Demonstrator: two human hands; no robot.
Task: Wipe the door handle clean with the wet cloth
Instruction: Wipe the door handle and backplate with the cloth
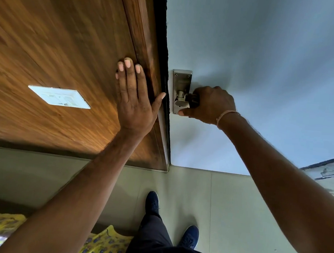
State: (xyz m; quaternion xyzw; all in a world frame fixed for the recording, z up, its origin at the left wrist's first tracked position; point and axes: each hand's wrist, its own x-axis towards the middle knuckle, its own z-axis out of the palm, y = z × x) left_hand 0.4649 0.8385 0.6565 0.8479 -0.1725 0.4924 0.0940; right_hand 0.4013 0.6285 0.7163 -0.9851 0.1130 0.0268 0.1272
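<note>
A silver door handle point(181, 101) on a metal backplate point(182, 77) is fixed to the pale blue-grey door point(267, 54). My right hand point(209, 104) is closed around the lever of the handle, thumb under it. No cloth shows in either hand; if one is in the right hand it is hidden. My left hand point(134, 97) lies flat with fingers spread against the brown wooden frame point(145, 34) just left of the door's edge.
A white switch plate point(59, 96) sits on the wood panel to the left. Beige floor tiles lie below, with my dark blue shoes point(189, 237) on them. A yellow patterned fabric point(100, 247) lies at the bottom left.
</note>
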